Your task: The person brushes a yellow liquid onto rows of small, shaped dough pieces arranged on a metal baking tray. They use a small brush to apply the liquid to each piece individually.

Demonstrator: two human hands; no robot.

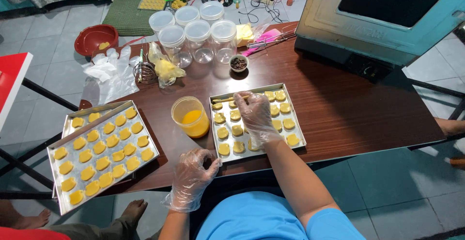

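Two gloved hands work here: the right hand [254,116], fingers pinched on a thin brush [231,98] over cookies [223,133] in the near tray [301,138], should stroke lightly, while the left hand [193,174], loosely curled and empty, steadies the table edge [160,174] below the yellow glaze cup [191,117].

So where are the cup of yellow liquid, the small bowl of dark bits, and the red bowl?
Cup of yellow liquid [191,117], head view, on its clear side wall.
Small bowl of dark bits [238,63], head view, on its contents.
Red bowl [92,36], head view, on its inner wall.
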